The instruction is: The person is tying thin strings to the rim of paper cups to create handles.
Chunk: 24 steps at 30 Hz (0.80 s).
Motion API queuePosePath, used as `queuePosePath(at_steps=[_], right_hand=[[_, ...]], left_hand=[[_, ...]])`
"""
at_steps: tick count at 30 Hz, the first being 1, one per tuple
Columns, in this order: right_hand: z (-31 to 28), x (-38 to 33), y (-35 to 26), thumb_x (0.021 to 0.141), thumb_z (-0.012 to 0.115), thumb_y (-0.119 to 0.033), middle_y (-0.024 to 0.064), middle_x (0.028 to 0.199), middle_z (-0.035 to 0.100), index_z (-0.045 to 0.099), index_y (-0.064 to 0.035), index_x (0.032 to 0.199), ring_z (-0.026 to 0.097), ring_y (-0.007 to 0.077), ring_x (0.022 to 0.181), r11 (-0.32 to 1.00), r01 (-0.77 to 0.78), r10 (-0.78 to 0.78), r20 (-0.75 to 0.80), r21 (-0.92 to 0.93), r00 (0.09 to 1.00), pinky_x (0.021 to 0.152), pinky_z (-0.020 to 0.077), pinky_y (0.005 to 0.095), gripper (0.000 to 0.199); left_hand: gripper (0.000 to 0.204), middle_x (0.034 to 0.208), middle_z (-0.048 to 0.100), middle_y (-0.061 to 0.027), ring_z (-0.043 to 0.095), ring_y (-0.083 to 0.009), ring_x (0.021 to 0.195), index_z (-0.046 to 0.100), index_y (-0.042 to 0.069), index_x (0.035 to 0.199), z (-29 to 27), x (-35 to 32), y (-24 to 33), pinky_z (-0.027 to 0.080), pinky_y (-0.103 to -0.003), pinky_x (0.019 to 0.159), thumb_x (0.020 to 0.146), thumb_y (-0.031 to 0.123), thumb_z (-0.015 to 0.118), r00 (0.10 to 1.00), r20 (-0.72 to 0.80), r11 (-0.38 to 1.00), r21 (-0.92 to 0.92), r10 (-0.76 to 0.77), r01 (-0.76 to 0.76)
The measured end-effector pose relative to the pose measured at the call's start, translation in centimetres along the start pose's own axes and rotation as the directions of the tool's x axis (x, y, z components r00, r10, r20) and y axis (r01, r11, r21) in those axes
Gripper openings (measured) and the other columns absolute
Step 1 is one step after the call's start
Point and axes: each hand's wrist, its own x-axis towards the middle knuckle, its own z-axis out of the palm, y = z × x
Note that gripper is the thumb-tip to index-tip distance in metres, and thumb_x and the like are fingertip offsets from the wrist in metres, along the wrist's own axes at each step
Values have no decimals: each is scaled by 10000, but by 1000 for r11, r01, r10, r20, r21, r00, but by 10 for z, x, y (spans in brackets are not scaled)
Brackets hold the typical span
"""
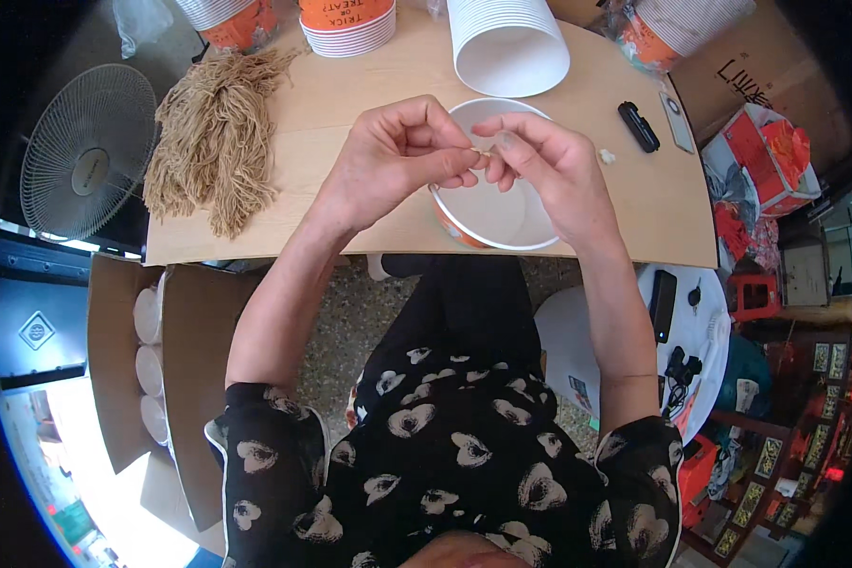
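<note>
Both hands meet above a white paper bucket (502, 213) with an orange outer side, at the table's near edge. My left hand (409, 151) is closed in a pinch, thumb against fingers. Facing it, my right hand (540, 166) pinches too, its fingertips almost touching the left ones. A tiny pale beige bit (484, 154) shows between the fingertips; its kind is too small to tell. To the left lies a bundle of tan cords (220, 133), hanging slightly toward the table edge.
Stacked white buckets (516, 52) lie on their side at the back, beside an orange-printed stack (348, 28). A black folding tool (639, 127) and a white crumb (607, 156) sit at right. A fan (90, 170) stands left, above an open carton (194, 379). A white stool (568, 341) is below right.
</note>
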Motion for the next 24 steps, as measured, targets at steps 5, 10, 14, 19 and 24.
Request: queuePosePath(at_steps=[5,10,14,19,24], right_hand=[[-2,0,2,983,542,-71,68,895,678,625,60,1135,610,89,760,996,33,-33,1,-77,999,682,508,230,217],[-1,-1,3,977,553,-67,70,892,680,622,63,1129,614,91,762,999,23,-23,9,-42,1000,680,513,235,211],[-1,-1,3,957,580,-53,70,886,679,622,66,1119,614,89,749,1000,15,-15,19,-5,1000,671,514,229,205],[-1,-1,0,945,611,-84,62,882,669,621,60,1114,598,87,744,1000,-11,11,10,-18,1000,683,490,220,222],[0,-2,3,940,626,-84,56,866,667,626,48,1086,607,85,752,1000,-8,8,-4,-26,1000,683,494,222,197]], left_hand=[[72,843,709,-87,701,-126,795,617,2,905,2,1,2,574,-230,715,877,7,683,1000,-12,999,26,-27,27],[78,886,713,-105,703,-145,810,610,2,915,2,1,3,574,-238,714,881,3,680,999,12,999,-17,-49,50],[85,881,707,-86,697,-131,810,613,3,940,2,1,1,560,-223,715,885,12,677,998,25,997,-51,-60,61],[94,875,701,-70,694,-123,815,619,4,967,2,2,0,547,-215,710,891,21,672,997,8,996,-44,-81,81],[101,871,698,-67,694,-122,821,622,4,977,1,1,1,545,-214,707,893,27,673,996,4,996,-32,-84,84]])
